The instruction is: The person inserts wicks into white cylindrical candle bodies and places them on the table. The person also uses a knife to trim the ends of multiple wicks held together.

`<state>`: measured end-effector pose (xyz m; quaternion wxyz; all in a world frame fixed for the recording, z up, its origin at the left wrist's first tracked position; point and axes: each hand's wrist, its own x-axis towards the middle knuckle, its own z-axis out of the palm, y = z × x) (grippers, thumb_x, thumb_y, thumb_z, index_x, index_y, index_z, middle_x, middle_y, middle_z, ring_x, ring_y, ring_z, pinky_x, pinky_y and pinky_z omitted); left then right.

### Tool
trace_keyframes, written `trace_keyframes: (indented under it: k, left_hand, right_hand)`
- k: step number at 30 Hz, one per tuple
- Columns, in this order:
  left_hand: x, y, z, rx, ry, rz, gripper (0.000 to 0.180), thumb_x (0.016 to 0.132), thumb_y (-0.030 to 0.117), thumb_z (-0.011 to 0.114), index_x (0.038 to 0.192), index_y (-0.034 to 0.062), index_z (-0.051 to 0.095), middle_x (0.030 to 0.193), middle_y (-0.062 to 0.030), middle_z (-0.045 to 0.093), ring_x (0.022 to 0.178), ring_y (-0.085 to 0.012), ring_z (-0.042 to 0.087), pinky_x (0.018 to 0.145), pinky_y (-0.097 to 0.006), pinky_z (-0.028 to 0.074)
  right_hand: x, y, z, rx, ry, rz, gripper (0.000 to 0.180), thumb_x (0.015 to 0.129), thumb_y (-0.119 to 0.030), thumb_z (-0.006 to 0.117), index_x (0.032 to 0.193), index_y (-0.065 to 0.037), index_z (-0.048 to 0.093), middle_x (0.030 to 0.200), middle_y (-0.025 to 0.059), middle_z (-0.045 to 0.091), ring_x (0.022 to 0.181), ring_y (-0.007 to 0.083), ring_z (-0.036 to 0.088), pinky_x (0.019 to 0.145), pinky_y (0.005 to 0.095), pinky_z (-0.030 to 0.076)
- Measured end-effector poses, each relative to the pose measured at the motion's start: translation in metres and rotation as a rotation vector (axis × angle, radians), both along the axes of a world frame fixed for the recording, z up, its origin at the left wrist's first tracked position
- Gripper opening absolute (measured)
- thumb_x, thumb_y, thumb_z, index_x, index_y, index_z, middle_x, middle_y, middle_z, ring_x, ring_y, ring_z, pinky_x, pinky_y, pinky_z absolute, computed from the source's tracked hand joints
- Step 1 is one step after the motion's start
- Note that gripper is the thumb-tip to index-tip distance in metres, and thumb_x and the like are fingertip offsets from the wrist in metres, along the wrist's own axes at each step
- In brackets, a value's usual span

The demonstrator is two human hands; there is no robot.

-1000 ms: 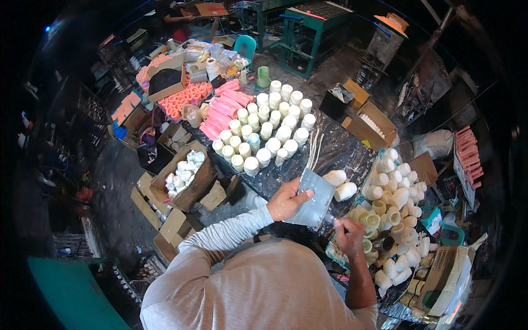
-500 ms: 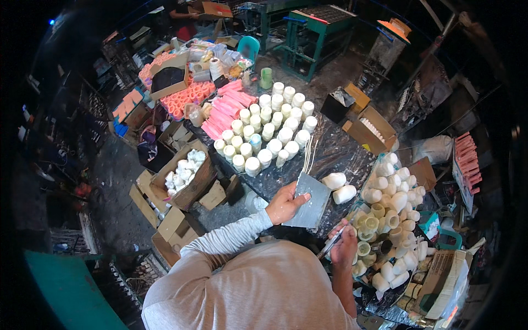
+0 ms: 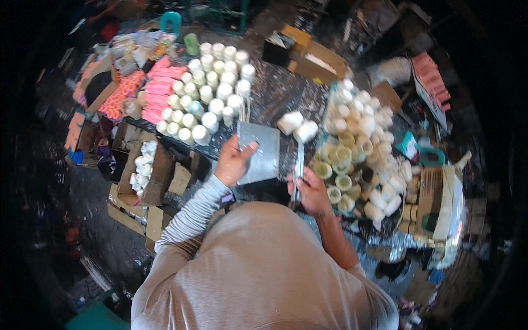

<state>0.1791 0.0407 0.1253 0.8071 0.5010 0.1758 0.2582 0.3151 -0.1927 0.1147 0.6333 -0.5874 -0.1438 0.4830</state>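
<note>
The right hand (image 3: 312,191) swung its gripped slim tool (image 3: 300,158) forward; the left hand (image 3: 233,161) clasps a flat plate (image 3: 263,157).

A dim, cluttered workroom surrounds a table (image 3: 269,93) with a dark, glossy, pale-speckled top. The light falls brightest around it, fading to near-black toward the room's edges. The dark floor (image 3: 91,220) looks stained at left. At far left stands a teal chair (image 3: 171,16), with green metal framework (image 3: 228,15) just right of it; a green surface (image 3: 99,318) shows near left.
</note>
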Motion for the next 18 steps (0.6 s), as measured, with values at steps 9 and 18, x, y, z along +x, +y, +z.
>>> trace_keyframes:
  k: [9, 18]
  left_hand:
    - [0.004, -0.013, -0.023, 0.292, 0.158, -0.092, 0.021, 0.104, 0.013, 0.061, 0.122, 0.0015, 0.061, 0.105, -0.0084, 0.072, 0.086, -0.0123, 0.065, 0.077, -0.028, 0.053]
    - [-0.036, 0.004, -0.070, 0.079, 0.328, -0.029, 0.027, 0.111, 0.037, 0.047, 0.100, 0.0135, 0.052, 0.066, -0.0022, 0.058, 0.048, -0.0059, 0.039, 0.045, -0.023, 0.029]
  right_hand:
    - [-0.009, 0.046, 0.001, 0.015, 0.025, -0.102, 0.021, 0.092, -0.010, 0.077, 0.103, -0.001, 0.062, 0.078, 0.0011, 0.059, 0.054, 0.0069, 0.049, 0.046, 0.0242, 0.040]
    - [0.033, 0.006, -0.175, -0.155, 0.126, -0.384, 0.014, 0.095, -0.004, 0.071, 0.094, -0.013, 0.060, 0.075, -0.0036, 0.055, 0.055, 0.0078, 0.050, 0.046, 0.0272, 0.043]
